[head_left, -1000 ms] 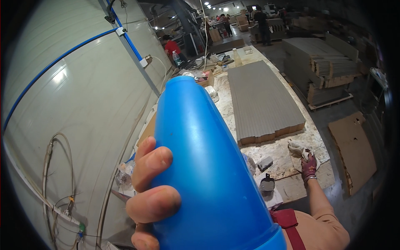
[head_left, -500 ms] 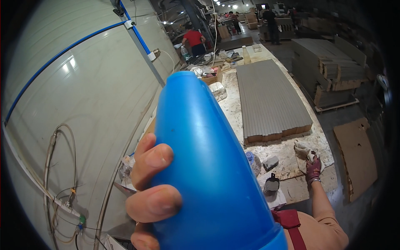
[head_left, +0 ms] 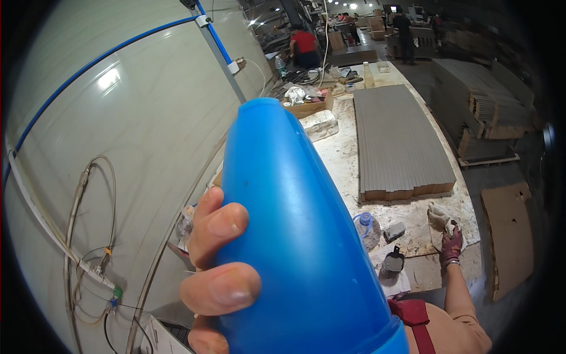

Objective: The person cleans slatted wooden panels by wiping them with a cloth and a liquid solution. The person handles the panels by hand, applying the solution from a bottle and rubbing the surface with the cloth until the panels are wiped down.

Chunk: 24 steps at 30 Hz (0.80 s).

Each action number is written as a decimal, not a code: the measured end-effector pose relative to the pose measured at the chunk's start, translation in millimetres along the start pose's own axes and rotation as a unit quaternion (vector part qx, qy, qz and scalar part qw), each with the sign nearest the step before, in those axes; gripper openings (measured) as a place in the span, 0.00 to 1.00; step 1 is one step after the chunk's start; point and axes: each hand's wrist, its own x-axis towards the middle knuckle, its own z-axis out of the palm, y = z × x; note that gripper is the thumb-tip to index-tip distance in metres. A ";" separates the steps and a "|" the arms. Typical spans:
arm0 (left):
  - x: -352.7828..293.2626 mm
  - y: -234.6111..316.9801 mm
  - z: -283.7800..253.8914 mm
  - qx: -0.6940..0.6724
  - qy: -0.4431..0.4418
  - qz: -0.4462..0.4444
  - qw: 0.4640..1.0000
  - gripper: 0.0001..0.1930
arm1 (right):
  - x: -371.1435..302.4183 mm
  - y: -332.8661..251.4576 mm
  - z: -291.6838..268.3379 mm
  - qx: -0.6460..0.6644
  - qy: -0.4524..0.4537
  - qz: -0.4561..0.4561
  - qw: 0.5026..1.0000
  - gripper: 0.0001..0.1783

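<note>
Close in front, a large blue plastic bottle [head_left: 289, 218] fills the middle of the head view, its narrow end pointing away. Bare fingers of my left hand [head_left: 219, 259] wrap round its left side; the palm is hidden behind it. At the lower right my right hand [head_left: 452, 245], in a dark red glove, rests near the table corner, closed on a crumpled whitish cloth [head_left: 439, 218]. Beside the bottle stand a clear jug with a purple-blue cap [head_left: 367, 223], a small grey block [head_left: 394, 232] and a dark cup [head_left: 392, 262].
On the stained white table [head_left: 342, 147] lies a long stack of grey strips [head_left: 404, 141]. A cardboard box [head_left: 312, 107] and white block [head_left: 320, 125] stand farther left. Panel stacks [head_left: 489, 112] and a cardboard sheet [head_left: 508, 239] lie right. A person in red [head_left: 303, 44] is behind.
The table and background have shifted slightly right in the view. The blue bottle stays nearly in place in my left hand, and my right hand remains on the cloth.
</note>
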 end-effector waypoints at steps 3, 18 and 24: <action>-0.1 6.8 -9.1 0.003 -0.025 -0.007 1.000 0.30 | -0.8 -4.9 -4.1 0.019 -0.007 0.007 1.000 0.21; -19.5 4.5 -43.8 0.068 0.060 0.037 0.995 0.28 | 3.8 17.4 4.2 0.007 -0.004 -0.011 1.000 0.21; -44.6 -5.4 -47.6 0.149 0.075 0.061 0.984 0.28 | 6.0 32.4 19.8 0.082 -0.008 -0.011 0.997 0.23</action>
